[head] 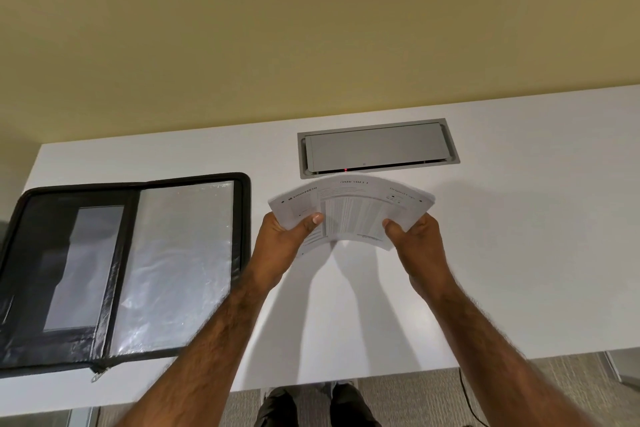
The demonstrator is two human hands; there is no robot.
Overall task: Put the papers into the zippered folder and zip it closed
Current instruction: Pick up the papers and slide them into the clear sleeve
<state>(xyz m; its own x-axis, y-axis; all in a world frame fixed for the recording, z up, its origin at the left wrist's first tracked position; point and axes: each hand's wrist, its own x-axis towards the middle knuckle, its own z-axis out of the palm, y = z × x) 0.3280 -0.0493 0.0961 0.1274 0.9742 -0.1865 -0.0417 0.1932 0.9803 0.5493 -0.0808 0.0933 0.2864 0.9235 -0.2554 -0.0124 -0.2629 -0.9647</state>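
Observation:
A stack of printed papers [351, 208] hangs above the white table [519, 236], bowed upward in the middle. My left hand [282, 241] grips its left edge and my right hand [417, 243] grips its right edge, thumbs on top. To the left, the black zippered folder [117, 270] lies open flat on the table. Clear plastic sleeves fill its right half and a pocket with a clear window sits in its left half. The zipper pull [98, 374] lies at the folder's near edge.
A grey recessed cable box [377, 147] with a small red light is set into the table just beyond the papers. A beige wall rises behind. The table's near edge runs below my forearms, with carpet, a black cable and my feet beneath.

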